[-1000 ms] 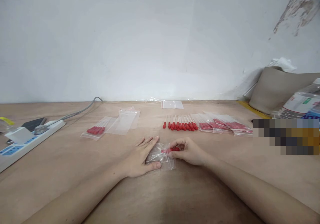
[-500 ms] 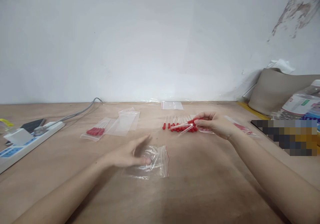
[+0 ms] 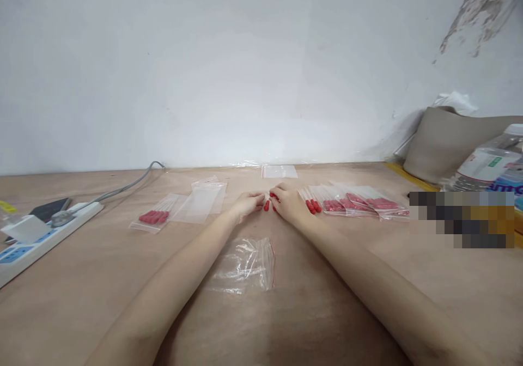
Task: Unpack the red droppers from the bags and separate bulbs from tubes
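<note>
My right hand (image 3: 286, 201) is closed, its fingertips pinching the red end of a thin clear tube (image 3: 273, 195). Close by on the left, my left hand (image 3: 250, 205) has its fingers drawn together; whatever they hold cannot be made out. A loose red-ended tube (image 3: 267, 206) lies on the table between the hands. More red-ended tubes (image 3: 312, 206) rest just right of my right hand, which hides part of the row. Nearer me, a clear zip bag (image 3: 245, 265) lies flat and crinkled between my forearms.
Filled zip bags (image 3: 373, 203) overlap at the right, beside a water bottle (image 3: 484, 164). On the left lie another filled bag (image 3: 154, 215), flat bags (image 3: 200, 201) and a power strip (image 3: 53, 235) with a grey cable. One more bag (image 3: 279, 171) sits by the wall.
My left hand has left the crinkled clear bag and moved forward to the tubes. My right hand has moved left and lower, beside it. The view has shifted slightly.
</note>
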`<state>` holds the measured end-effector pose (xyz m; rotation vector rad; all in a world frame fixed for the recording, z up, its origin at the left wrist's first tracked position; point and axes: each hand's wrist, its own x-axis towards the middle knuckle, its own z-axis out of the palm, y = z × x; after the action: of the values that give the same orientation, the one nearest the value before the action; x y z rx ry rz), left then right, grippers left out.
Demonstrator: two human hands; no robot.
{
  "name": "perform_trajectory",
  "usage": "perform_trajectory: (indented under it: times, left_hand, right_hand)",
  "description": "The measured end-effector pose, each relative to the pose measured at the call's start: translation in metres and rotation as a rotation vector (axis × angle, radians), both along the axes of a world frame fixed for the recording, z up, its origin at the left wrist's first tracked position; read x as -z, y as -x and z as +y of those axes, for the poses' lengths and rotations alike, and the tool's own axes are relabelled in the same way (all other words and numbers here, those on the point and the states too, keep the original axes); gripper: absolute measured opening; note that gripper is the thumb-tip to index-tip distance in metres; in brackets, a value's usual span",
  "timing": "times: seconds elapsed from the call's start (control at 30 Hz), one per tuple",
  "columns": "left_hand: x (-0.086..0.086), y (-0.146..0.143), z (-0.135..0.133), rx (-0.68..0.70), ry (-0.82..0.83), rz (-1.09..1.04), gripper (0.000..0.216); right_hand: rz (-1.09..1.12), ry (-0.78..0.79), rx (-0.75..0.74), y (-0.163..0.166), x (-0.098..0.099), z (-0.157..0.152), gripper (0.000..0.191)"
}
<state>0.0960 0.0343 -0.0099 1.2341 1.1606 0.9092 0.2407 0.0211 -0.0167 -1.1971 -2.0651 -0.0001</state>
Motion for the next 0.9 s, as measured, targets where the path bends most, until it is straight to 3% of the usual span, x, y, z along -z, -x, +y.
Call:
perform_trajectory:
  times: [0.07, 0.23, 0.4, 0.53, 0.7, 0.9]
  left_hand:
    - [0.003, -0.005, 0.003, 0.019, -0.013, -0.027, 0.013]
    - [0.008, -0.008, 0.007, 0.017, -0.062, -0.044, 0.014]
    - [0.016, -0.005, 0.011, -0.052, -0.126, 0.05, 0.023]
    - [0.023, -0.002, 0.016, -0.197, -0.241, 0.15, 0.027]
    - [0.019, 0.006, 0.017, -0.304, -0.41, 0.196, 0.029]
    - [0.026, 0.018, 0.008, -0.217, -0.457, 0.274, 0.025]
  right_hand:
    - [-0.014, 0.021, 0.003, 0.001, 0.002, -0.001, 0.014]
    - [0.013, 0.033, -0.019, -0.012, -0.004, -0.011, 0.036]
    - [0.122, -0.054, -0.041, -0.035, -0.001, -0.038, 0.014]
    - [0.108, -0.121, -0.103, -0.047, 0.014, -0.062, 0.011]
    - [0.108, -0.154, -0.12, -0.052, 0.026, -0.073, 0.01]
    - [0.063, -0.131, -0.108, -0.05, 0.03, -0.069, 0.012]
